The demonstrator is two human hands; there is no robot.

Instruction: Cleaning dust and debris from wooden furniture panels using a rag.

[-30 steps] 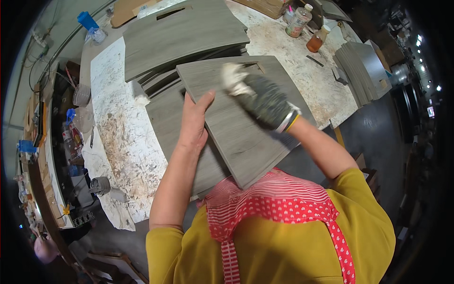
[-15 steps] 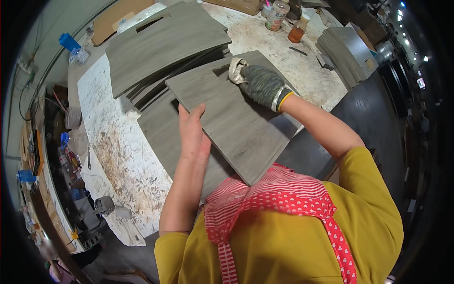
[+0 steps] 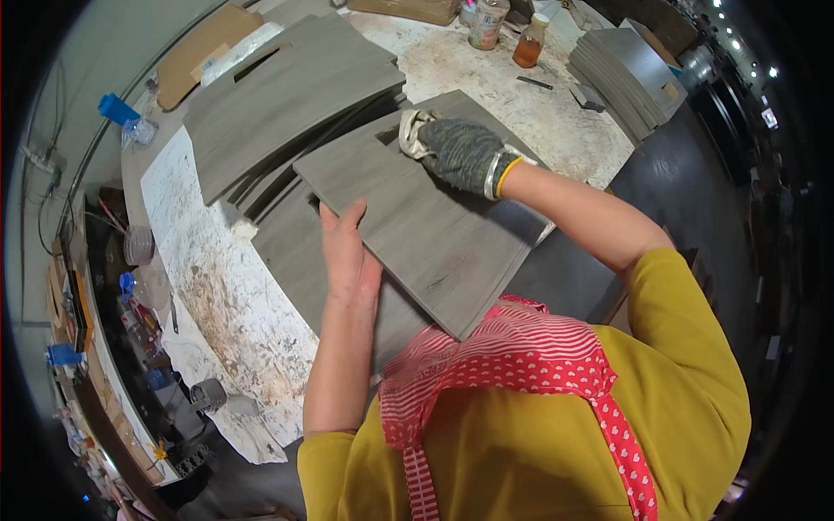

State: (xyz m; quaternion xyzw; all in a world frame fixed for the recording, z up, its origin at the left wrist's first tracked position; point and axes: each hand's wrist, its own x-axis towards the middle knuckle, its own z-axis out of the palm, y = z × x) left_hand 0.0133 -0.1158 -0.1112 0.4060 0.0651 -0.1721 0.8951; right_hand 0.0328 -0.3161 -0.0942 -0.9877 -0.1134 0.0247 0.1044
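Observation:
A grey wood-grain panel [image 3: 434, 226] lies tilted across the workbench in front of me. My left hand [image 3: 347, 256], bare, grips the panel's left edge with the fingers spread over its face. My right hand [image 3: 460, 152] wears a dark knit glove and presses a pale cloth [image 3: 413, 130] against the far end of the panel, beside a slot cut in it. More grey panels [image 3: 287, 95] lie stacked beneath and behind it.
The bench top [image 3: 226, 286] is stained white. Bottles [image 3: 486, 22] and an orange jar [image 3: 530, 43] stand at the back. Another panel stack [image 3: 625, 74] sits at the right. A cluttered shelf [image 3: 130, 286] runs along the left, with a blue-capped bottle [image 3: 122, 117] above.
The gloved right hand with the cloth has slid slightly along the far end of the panel. The left hand keeps its grip on the edge. The view has shifted a little.

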